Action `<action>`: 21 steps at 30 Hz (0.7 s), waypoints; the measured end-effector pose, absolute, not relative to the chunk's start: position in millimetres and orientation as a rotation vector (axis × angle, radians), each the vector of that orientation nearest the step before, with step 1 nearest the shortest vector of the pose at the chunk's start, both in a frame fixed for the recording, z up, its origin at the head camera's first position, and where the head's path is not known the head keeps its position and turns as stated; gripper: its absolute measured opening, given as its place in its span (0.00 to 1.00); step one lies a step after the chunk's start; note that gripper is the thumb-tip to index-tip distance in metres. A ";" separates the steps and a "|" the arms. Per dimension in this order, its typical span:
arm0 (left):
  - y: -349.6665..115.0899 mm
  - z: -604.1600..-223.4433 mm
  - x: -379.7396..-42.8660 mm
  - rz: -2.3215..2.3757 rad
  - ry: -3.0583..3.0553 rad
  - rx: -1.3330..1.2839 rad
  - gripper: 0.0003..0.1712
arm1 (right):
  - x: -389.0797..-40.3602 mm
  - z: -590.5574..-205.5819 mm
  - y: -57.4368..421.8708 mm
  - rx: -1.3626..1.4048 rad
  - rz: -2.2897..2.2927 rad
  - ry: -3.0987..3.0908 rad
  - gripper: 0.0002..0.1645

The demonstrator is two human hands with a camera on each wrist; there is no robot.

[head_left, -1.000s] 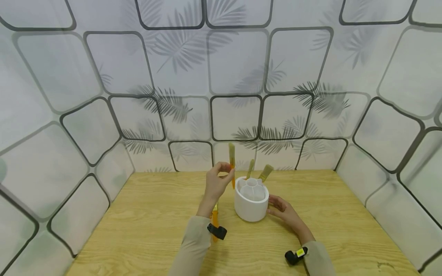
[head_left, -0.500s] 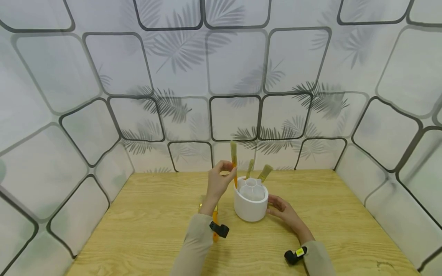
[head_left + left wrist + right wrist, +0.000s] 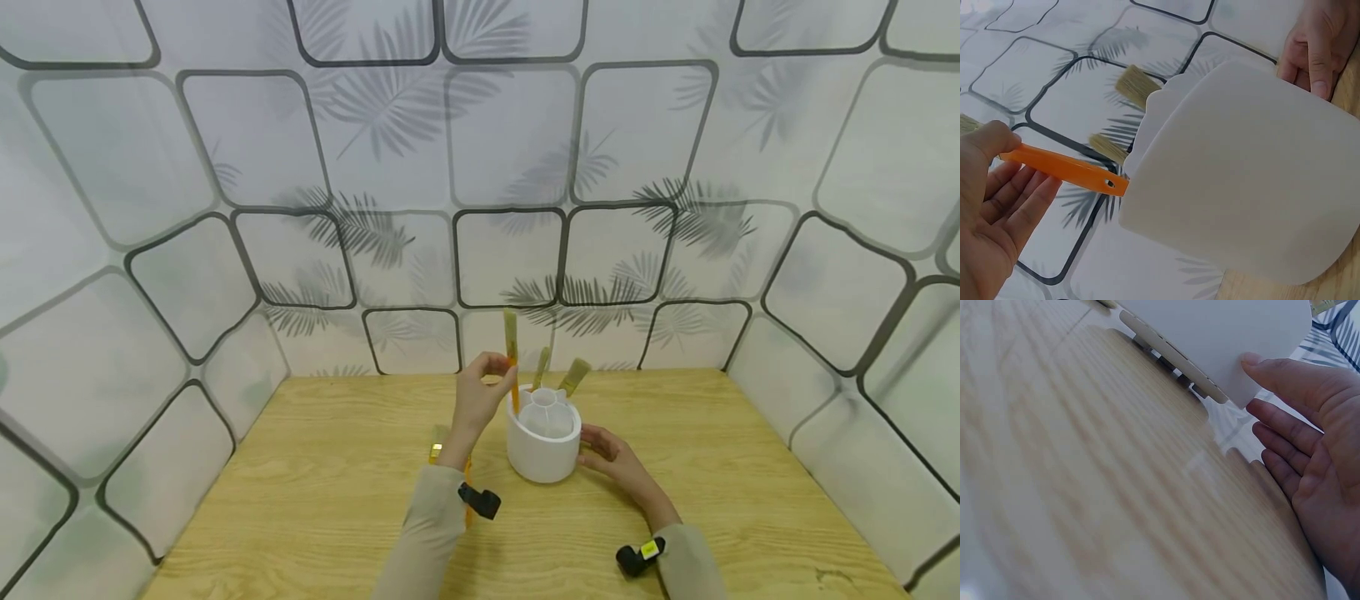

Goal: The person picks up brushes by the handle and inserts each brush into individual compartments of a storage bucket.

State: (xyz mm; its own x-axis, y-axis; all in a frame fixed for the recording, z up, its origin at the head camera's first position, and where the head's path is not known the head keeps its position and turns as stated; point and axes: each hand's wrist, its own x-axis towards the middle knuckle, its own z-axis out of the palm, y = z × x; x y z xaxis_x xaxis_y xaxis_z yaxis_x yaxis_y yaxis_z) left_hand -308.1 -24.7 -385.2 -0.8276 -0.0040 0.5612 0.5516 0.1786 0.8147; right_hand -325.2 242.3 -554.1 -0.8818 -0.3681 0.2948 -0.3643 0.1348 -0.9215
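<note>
My left hand [image 3: 477, 398] pinches an upright paintbrush [image 3: 512, 333] with its bristles up. In the left wrist view, its orange handle [image 3: 1066, 167] reaches the rim of a white round holder [image 3: 1241, 169]; the handle's end is at the inner left edge of the opening. Two more paintbrushes, a narrow one [image 3: 542, 367] and a wider one [image 3: 576, 375], stand in the holder, bristles up. My right hand [image 3: 618, 468] rests against the holder's right side. In the right wrist view its thumb [image 3: 1272, 372] touches the white wall, and its fingers are loosely extended near the base.
Another paintbrush [image 3: 437, 448] lies on the wooden table [image 3: 330, 492], partly hidden beneath my left wrist. White compartments [image 3: 546, 400] show inside the holder. A patterned curtain [image 3: 510, 250] surrounds the table at the back and sides.
My left hand has moved slightly right with the paintbrush, bringing its handle end from beside the holder to inside the rim. The right hand stays in place.
</note>
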 end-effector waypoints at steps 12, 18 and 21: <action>-21.6 -388.7 -307.5 -1.670 -2.019 -0.547 0.09 | -322.9 -552.8 241.7 -0.718 -1.888 2.374 0.33; -21.5 -393.5 -309.1 -1.659 -2.058 -0.521 0.09 | -323.5 -552.7 241.8 -0.731 -1.890 2.379 0.33; -21.4 -405.8 -319.1 -1.662 -2.070 -0.505 0.09 | -324.1 -553.2 242.1 -0.731 -1.889 2.374 0.33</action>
State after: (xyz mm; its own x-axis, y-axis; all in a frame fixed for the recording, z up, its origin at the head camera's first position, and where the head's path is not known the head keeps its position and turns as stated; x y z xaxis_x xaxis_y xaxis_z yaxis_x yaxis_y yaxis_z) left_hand -319.1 -21.4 -405.8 -0.8385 0.0113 0.5449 0.5344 0.2128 0.8180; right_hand -324.1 242.1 -553.2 -0.8900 -0.3689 0.2679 -0.3438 0.1574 -0.9257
